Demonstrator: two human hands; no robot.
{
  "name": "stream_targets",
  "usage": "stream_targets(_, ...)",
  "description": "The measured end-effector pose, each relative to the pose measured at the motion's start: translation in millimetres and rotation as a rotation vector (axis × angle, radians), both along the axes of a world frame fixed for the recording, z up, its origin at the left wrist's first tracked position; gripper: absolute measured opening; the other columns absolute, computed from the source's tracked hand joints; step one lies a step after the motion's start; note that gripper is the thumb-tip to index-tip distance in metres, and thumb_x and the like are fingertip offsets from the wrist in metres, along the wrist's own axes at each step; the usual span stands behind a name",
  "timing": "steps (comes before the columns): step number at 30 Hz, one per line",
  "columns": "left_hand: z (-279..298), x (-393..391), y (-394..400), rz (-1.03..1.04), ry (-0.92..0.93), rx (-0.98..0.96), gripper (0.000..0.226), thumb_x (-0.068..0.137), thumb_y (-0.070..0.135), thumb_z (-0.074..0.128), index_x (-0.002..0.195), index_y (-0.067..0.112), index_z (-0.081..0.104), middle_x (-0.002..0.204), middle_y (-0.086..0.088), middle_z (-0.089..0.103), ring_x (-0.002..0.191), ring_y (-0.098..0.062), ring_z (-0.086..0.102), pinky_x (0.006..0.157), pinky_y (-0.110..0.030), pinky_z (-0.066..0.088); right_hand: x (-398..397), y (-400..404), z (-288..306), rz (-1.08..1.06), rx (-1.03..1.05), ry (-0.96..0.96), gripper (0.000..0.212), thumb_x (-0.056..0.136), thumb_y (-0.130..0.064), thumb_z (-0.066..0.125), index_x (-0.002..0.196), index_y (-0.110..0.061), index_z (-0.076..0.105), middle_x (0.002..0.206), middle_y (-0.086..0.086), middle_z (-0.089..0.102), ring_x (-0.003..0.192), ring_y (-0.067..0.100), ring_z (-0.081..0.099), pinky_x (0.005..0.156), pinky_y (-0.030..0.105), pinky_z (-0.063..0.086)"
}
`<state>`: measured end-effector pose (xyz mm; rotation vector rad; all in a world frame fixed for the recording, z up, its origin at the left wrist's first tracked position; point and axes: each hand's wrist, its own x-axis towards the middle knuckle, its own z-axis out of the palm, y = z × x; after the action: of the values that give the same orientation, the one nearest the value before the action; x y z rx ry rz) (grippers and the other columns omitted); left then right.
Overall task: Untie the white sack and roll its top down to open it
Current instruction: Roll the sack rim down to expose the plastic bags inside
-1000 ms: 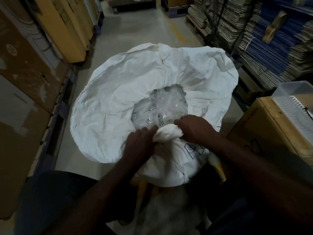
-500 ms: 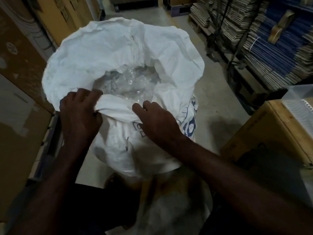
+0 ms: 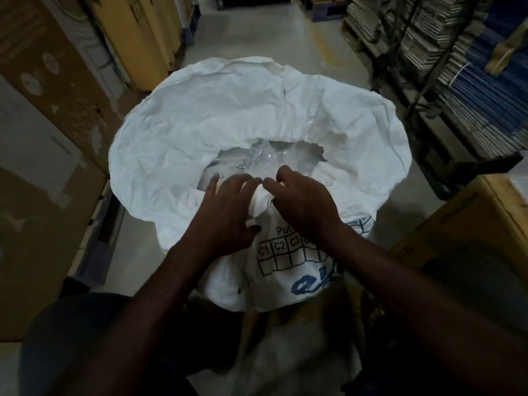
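Fingers of the left hand lie loosely spread across the near rim of the white sack, their tips over the fold and reaching toward the opening, the thumb tucked down against the sack's outer face. They press on the cloth rather than pinch it.

From the left: tall brown cardboard cartons with torn, scuffed faces line the aisle, standing on dark pallets. Beside them runs a pale concrete floor — it carries on up the aisle between the stacks. The sack stands in the middle of this floor, untied, its top turned outward into a wide crumpled collar; clear plastic shows in the open mouth. Blue printing — a grid marked C1, C2, C3 — sits on its near side.

The right hand rests on the same rim, just beside the left, its fingers curled and gathered over a bunched bit of the fold; whether they actually pinch it I cannot tell.

Further right, racks of flattened, bundled cardboard fill the wall, and a brown box stands near the sack.
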<state>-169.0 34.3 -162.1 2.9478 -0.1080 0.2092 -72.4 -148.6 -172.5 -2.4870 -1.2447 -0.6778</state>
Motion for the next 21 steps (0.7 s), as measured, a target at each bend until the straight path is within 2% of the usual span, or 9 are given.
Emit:
stream_targets(3,16,3,-13,-0.012,-0.013,-0.125,0.063,0.08,0.049,0.08,0.131,0.022,0.053,0.127,0.001,0.064,0.118,-0.028,0.065,0.094,-0.048,0.053,-4,-1,3,0.02,0.015,-0.02,0.035,0.081,-0.009,0.069,0.113,-0.018,0.058,0.088,0.007,0.052,0.06,0.028,0.051,0.049,0.031,0.026)
stream_targets(5,21,3,-16,0.072,-0.078,-0.112,0.038,0.089,0.043,0.075,0.114,0.026,0.051,0.107,0.006,0.069,0.099,-0.026,0.069,0.072,-0.04,0.05,-5,-2,12,0.048,-0.002,0.007,0.044,0.078,-0.018,0.072,0.117,-0.021,0.051,0.094,0.006,0.054,0.069,0.029,0.055,0.053,0.034,0.034)
stream_targets(8,20,-1,-12,0.119,-0.144,-0.089,0.033,0.092,0.046,0.071,0.106,0.026,0.049,0.096,0.006,0.068,0.091,-0.026,0.068,0.065,-0.036,0.04,-3,-19,22,-0.008,-0.165,0.118,0.079,0.074,-0.049,0.074,0.145,-0.031,0.042,0.127,0.004,0.055,0.107,0.029,0.059,0.089,0.047,0.05)
stream_targets(10,16,-3,-13,0.127,-0.162,-0.108,0.026,0.094,0.041,0.066,0.105,0.028,0.046,0.093,0.008,0.063,0.089,-0.025,0.066,0.065,-0.036,0.039,-2,-38,22,-0.065,-0.309,0.158,0.107,0.069,-0.057,0.079,0.159,-0.037,0.025,0.146,0.002,0.051,0.129,0.029,0.053,0.11,0.058,0.041)
stream_targets(11,15,-2,-12,0.133,-0.176,-0.116,0.024,0.096,0.04,0.065,0.106,0.028,0.047,0.095,0.009,0.061,0.09,-0.023,0.065,0.066,-0.037,0.041,-3,-46,22,-0.057,-0.336,0.174,0.11,0.069,-0.054,0.082,0.16,-0.038,0.022,0.146,0.001,0.053,0.131,0.028,0.054,0.112,0.059,0.039)
stream_targets(13,12,1,-12,0.11,-0.193,-0.126,0.027,0.097,0.035,0.067,0.12,0.031,0.053,0.112,0.01,0.063,0.102,-0.02,0.063,0.074,-0.04,0.05,-1,-53,23,-0.011,-0.268,0.203,0.092,0.075,-0.041,0.083,0.153,-0.033,0.035,0.13,0.001,0.066,0.115,0.029,0.065,0.102,0.049,0.047)
stream_targets(16,12,6,-11,0.006,-0.196,-0.055,0.066,0.092,0.03,0.074,0.153,0.028,0.05,0.145,-0.001,0.06,0.126,-0.027,0.061,0.097,-0.043,0.053,6,-54,33,0.01,-0.03,0.063,0.047,0.085,-0.028,0.074,0.13,-0.021,0.061,0.11,0.002,0.071,0.092,0.031,0.067,0.072,0.04,0.053)
stream_targets(18,16,6,-16,-0.036,-0.208,-0.061,0.076,0.091,0.039,0.076,0.16,0.025,0.046,0.151,-0.003,0.058,0.133,-0.025,0.058,0.105,-0.039,0.048,10,-55,36,-0.01,0.049,0.0,0.037,0.085,-0.022,0.07,0.122,-0.02,0.063,0.11,-0.001,0.069,0.086,0.029,0.068,0.061,0.04,0.053)
stream_targets(21,16,3,-26,-0.056,-0.212,-0.103,0.085,0.091,0.06,0.075,0.162,0.027,0.042,0.154,0.005,0.056,0.135,-0.02,0.059,0.104,-0.036,0.05,12,-54,27,-0.049,0.078,-0.057,0.034,0.085,-0.016,0.068,0.117,-0.02,0.06,0.106,-0.001,0.068,0.07,0.029,0.067,0.047,0.037,0.048)
